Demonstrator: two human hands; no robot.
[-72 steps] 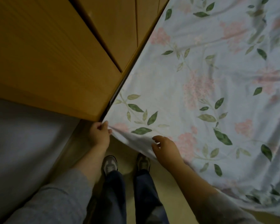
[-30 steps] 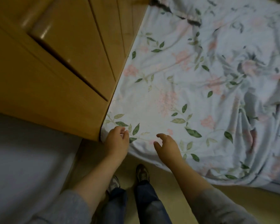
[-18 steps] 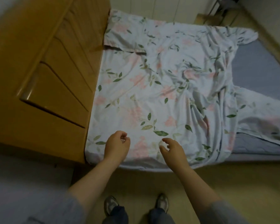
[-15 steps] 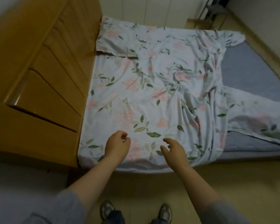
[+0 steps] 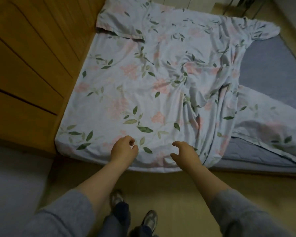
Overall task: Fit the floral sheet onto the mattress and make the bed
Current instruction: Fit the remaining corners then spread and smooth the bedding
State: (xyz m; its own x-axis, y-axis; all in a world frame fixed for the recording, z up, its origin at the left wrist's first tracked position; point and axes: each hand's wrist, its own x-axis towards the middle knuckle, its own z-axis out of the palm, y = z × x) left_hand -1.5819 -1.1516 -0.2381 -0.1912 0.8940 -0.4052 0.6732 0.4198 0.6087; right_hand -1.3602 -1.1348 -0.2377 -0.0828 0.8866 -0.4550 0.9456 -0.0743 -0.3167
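floral sheet [image 5: 143, 93]: lies crumpled over the left and middle of the mattress [image 5: 272, 74], bunched in ridges toward the right. the grey-blue mattress top is bare along the right side. one flap of the sheet trails over that bare part and runs out of frame at the right edge. the near-left corner of the sheet is draped over the mattress corner, beside the wooden cabinet [image 5: 32, 65].

hands: your left hand [image 5: 124, 150] hovers over the near edge of the sheet, fingers curled in toward the thumb, no cloth visible between them. your right hand [image 5: 184, 153] is just beside it, fingers loosely spread, thumb apart, holding nothing.

change: 2.4 s ago both hands pinched the sheet edge at that near-left corner, and the view was tight on it. now neither hand holds the edge and most of the bed is in view. hand poses match the frame 0.5 s ago.

outward: floor [image 5: 160, 189] along the near side, your shoes [image 5: 149, 219] on it.

unclear: you cannot tell whether the near-left corner is tucked under. the far-right mattress corner is cut off. the items at top right are too dim to identify.
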